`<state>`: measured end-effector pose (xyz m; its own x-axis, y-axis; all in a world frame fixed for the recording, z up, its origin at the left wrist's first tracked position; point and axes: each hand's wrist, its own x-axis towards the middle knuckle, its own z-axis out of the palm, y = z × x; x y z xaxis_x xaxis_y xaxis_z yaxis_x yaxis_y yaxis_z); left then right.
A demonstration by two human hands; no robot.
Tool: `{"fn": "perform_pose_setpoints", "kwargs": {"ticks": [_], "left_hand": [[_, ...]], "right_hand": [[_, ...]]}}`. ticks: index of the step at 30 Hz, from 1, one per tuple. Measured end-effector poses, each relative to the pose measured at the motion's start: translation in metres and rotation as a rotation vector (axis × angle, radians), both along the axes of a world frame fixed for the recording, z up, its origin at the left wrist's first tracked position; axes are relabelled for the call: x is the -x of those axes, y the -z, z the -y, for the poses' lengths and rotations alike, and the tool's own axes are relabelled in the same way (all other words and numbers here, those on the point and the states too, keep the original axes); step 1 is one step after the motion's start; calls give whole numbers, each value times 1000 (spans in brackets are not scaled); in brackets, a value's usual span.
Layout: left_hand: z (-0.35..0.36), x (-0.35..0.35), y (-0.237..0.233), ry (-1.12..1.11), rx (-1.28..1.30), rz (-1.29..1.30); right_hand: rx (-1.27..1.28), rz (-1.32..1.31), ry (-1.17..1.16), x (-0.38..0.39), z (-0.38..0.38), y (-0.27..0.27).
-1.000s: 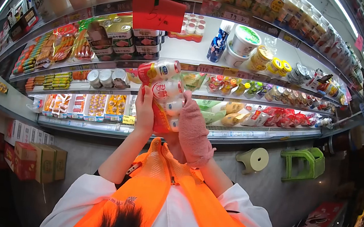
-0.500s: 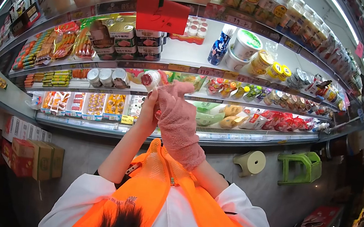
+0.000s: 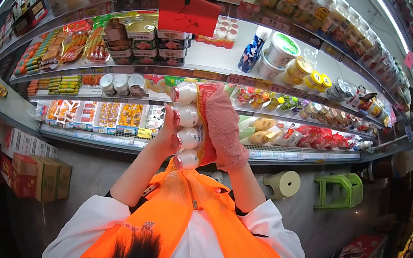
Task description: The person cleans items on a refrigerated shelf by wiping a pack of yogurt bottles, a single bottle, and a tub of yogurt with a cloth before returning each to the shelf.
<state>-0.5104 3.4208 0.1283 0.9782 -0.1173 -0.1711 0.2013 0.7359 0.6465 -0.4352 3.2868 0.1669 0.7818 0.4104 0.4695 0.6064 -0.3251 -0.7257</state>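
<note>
A pack of small white drink bottles point(image 3: 187, 116) with red caps and a red-and-yellow wrapper is held up in front of my chest. The caps face left. My left hand point(image 3: 165, 136) is at the cap side, holding the pack, its fingers partly hidden. A pink cloth point(image 3: 225, 126) covers my right hand almost entirely and lies against the wrapper on the pack's right side. The fingers inside the cloth are hidden; only the wrist point(image 3: 247, 184) shows bare.
The lit shelf point(image 3: 209, 69) ahead carries tins point(image 3: 142, 39), sausages, tubs point(image 3: 282, 50) and cups. A red price sign point(image 3: 188, 15) hangs above. Cartons point(image 3: 41, 177) sit on the floor at left; a beige stool point(image 3: 282, 184) and a green stool point(image 3: 339, 191) stand at right.
The pack has turned from end-on, so its row of bottles and wrapper now show. The pink cloth has moved right, from the bottles to the wrapper side. My left hand has shifted slightly left and lower.
</note>
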Motion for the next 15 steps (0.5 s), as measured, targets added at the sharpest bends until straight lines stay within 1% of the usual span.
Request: {"fn": "perform_pose_setpoints", "kwargs": {"ticks": [1, 2, 3, 5, 6, 8, 11, 12, 15], "left_hand": [[0, -1, -1, -3, 3, 21], [-6, -1, 6, 78, 45, 36], [-4, 0, 2, 72, 36, 13], [5, 1, -15, 62, 18, -27], [4, -1, -14, 83, 9, -52], [2, -5, -9, 125, -10, -100], [8, -3, -23, 99, -349, -129], [8, -4, -18, 85, -465, -64], [17, -1, -19, -13, -767, 139]], "right_hand": [[-18, 142, -4, -4, -3, 3], [-49, 102, -20, -6, -3, 5], [-81, 63, -36, -6, -4, 1], [-168, -368, -89, 2, -2, -39], [-346, -415, -113, 6, -1, -40], [-394, -385, -80, -1, 0, -24], [-414, -392, -60, -9, 10, -11], [-411, -403, -58, -10, 13, -10], [-688, -896, -3, -4, 13, -11]]}}
